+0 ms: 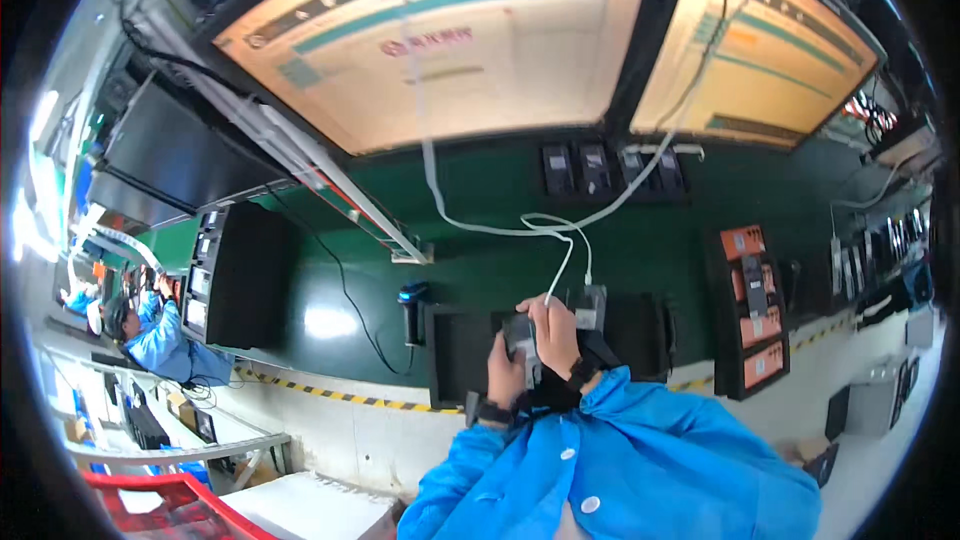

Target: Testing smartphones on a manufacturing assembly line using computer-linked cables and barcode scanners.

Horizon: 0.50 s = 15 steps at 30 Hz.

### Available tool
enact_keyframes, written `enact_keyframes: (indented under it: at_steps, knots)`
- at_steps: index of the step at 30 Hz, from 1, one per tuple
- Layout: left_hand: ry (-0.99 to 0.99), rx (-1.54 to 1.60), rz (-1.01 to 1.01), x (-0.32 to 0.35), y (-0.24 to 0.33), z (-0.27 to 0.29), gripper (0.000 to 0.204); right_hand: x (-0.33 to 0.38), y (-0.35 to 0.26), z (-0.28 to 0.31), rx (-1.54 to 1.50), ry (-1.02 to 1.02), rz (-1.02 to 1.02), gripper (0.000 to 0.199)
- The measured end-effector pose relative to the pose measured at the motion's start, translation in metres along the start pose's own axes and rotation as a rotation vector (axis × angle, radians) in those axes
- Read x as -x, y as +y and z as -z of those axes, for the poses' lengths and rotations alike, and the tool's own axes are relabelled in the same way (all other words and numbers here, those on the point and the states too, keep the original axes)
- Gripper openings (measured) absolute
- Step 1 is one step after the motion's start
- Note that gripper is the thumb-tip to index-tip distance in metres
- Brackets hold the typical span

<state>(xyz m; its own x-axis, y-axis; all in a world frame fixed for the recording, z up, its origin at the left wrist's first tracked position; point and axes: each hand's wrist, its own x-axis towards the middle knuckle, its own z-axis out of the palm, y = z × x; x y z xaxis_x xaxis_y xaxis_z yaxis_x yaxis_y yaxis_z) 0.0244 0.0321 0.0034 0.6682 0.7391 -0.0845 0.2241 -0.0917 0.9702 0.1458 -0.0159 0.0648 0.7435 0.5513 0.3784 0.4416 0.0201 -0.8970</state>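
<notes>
My left hand (505,374) is closed around a small dark grey phone-like device (521,337) over a black tray (456,365). My right hand (556,334) is closed at the device's upper end, its fingers pinching the end of a white cable (565,268). What sits under those fingertips is hidden. Just right of my right hand, a second grey device (593,306) stands with another white cable running into its top. A black handheld scanner (411,316) with a blue top is on the green bench left of the tray.
Two large screens (480,40) (750,50) rise behind the green bench (480,180). A black holder (615,188) carries several devices at the back. To the right is a black rack (735,375) with orange-faced slots. A black box (250,270) and a co-worker in blue (170,345) are at left.
</notes>
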Motion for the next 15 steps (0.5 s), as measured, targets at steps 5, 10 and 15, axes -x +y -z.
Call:
enact_keyframes:
  at_steps: [5,10,15]
  knots:
    - [0.138,-0.622,-0.202,-0.006,0.037,0.039,0.059,0.032,-0.001,0.042,-0.203,-0.318,-0.296,0.032]
    - [0.478,-0.835,0.169,0.004,-0.021,0.111,0.05,0.064,0.008,0.085,-0.203,-0.427,-0.421,0.037]
    - [0.348,-0.74,0.028,0.017,-0.046,0.062,0.045,0.06,0.002,0.088,-0.164,-0.403,-0.423,0.039]
